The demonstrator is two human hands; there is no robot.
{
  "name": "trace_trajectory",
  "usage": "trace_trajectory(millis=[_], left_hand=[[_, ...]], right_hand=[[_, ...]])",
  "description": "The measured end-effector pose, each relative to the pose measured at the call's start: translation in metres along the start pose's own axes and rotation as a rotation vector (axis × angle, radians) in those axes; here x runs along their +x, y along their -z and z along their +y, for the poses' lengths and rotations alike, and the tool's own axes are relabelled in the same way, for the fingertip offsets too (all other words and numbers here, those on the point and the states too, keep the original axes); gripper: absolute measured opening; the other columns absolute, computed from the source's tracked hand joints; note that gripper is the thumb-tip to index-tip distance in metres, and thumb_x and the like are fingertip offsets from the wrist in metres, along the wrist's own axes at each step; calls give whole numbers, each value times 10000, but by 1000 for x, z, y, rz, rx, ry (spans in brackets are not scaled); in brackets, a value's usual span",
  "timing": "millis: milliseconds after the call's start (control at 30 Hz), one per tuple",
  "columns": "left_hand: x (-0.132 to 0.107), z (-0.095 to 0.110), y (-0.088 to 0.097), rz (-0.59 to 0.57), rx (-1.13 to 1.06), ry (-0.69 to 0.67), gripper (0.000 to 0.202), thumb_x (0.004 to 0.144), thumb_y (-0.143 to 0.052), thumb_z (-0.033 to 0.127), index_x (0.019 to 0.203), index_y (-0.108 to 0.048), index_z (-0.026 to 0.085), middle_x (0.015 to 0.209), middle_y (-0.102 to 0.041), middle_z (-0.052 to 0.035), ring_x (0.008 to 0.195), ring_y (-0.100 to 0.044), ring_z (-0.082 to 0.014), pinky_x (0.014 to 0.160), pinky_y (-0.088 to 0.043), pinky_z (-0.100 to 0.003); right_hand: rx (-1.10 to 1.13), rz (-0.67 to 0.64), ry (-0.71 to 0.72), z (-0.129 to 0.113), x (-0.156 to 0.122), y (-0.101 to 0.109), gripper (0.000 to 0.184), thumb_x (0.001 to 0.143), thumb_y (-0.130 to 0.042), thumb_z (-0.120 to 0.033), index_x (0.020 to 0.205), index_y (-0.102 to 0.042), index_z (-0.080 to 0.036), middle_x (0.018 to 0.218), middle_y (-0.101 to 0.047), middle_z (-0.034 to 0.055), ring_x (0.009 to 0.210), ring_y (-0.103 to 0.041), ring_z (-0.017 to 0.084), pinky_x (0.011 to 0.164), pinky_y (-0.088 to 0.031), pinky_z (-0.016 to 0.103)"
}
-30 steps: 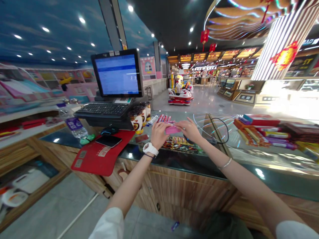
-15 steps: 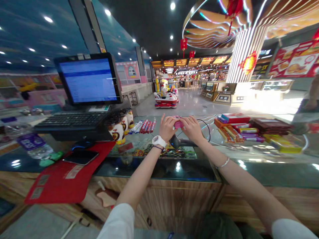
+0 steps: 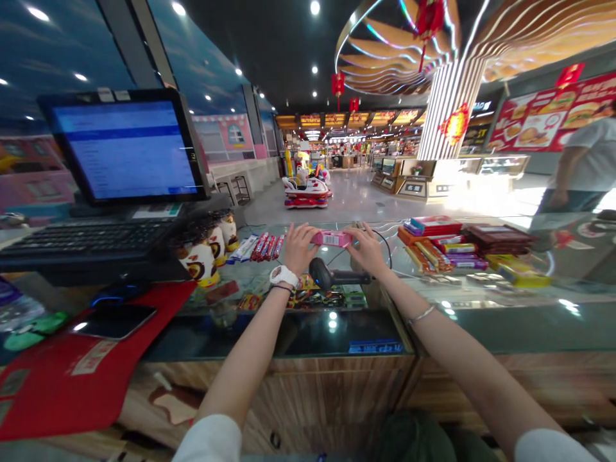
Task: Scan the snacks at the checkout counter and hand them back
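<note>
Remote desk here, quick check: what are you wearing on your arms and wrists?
Your left hand and right hand are ungloved. On the left wrist are a white round-faced watch and a thin dark wristband. On the right wrist is a slim silvery bracelet. Both arms come out of white sleeves.

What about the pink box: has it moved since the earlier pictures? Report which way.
Yes: the pink box has shifted right and away from the person, judged against the red bars.
</note>
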State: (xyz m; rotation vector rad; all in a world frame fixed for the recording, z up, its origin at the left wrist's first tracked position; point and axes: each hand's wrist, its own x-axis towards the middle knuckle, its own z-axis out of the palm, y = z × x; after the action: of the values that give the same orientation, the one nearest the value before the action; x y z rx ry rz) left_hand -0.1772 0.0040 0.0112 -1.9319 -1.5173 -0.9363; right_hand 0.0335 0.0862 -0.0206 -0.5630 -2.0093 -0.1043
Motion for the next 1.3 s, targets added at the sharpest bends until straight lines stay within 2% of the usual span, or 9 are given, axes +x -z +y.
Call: trace_trajectory(millis=[100,200,300,467,633,833,967,1133,1300], left_hand=[[1,4,2,19,19,-17,270,885,-624,233,1151,-662,254,1141,-710,-42,1231,-570,-259,1244,-205,-551],[0,7,3,37,51,-20,266,876,-633,225,1135,-678,264,1088,-717,-39,1188,-584,-257,1253,-184,-558],[-1,8,2,54,79,-20,270,868,-646,231,1132,-687,267,1038,-717,-44,1158,-591,-259,1256,-175,-567],[-1,9,2,45,90,-44,277,862,-650,226,1133,-692,262,1048,-713,-50,1158,-592,-260,1257,-172,-574],[0,16,4,6,60,-105,327,866,-648,215,1188,-664,265,1164,-701,-52,1208,-577,-263,1249,-182,-595],[-1,17,2,-2,45,-117,283,876,-621,198,1147,-675,254,1100,-713,-52,1169,-596,-251,1245,-225,-567],[-1,10,1,16,46,-79,279,858,-641,214,1132,-682,253,1048,-709,-49,1121,-606,-251,1250,-201,-569],[-1,-3,2,33,63,27,256,864,-641,247,1115,-689,257,1014,-694,-52,1104,-604,-254,1255,-165,-576],[-3,-12,-2,26,74,67,246,854,-648,226,1090,-693,278,988,-693,-37,1107,-602,-256,1255,-140,-593]], right_hand=[[-14,-19,-3,-3,0,2,461,877,-508,-189,1335,-535,-229,1291,-655,74,1224,-598,226,1196,-304,522],[-76,-55,58,-9,1,5,537,839,-550,-182,1372,-521,-233,1352,-604,88,1284,-541,252,1190,-303,533],[-149,-55,95,-12,1,7,443,866,-573,-208,1309,-585,-224,1262,-647,91,1213,-574,258,1196,-285,533],[-208,-15,70,-10,0,7,307,940,-557,-253,1236,-638,-235,1164,-698,74,1107,-610,248,1191,-272,556],[-212,14,52,-8,-2,5,270,955,-567,-291,1206,-658,-249,1135,-711,62,1095,-612,246,1197,-246,569],[-191,-12,35,-10,-1,3,281,942,-594,-292,1213,-659,-253,1150,-707,63,1125,-608,248,1196,-255,552],[-137,-89,29,-14,5,12,440,908,-640,-305,1337,-579,-234,1277,-656,90,1211,-576,262,1161,-331,505],[-18,-189,41,-21,0,28,701,878,-671,-425,1498,-393,-250,1452,-534,110,1328,-507,282,1146,-361,496],[80,-460,85,-24,-19,20,903,814,-723,-536,1551,-299,-230,1531,-452,153,1380,-471,311,1142,-370,522]])
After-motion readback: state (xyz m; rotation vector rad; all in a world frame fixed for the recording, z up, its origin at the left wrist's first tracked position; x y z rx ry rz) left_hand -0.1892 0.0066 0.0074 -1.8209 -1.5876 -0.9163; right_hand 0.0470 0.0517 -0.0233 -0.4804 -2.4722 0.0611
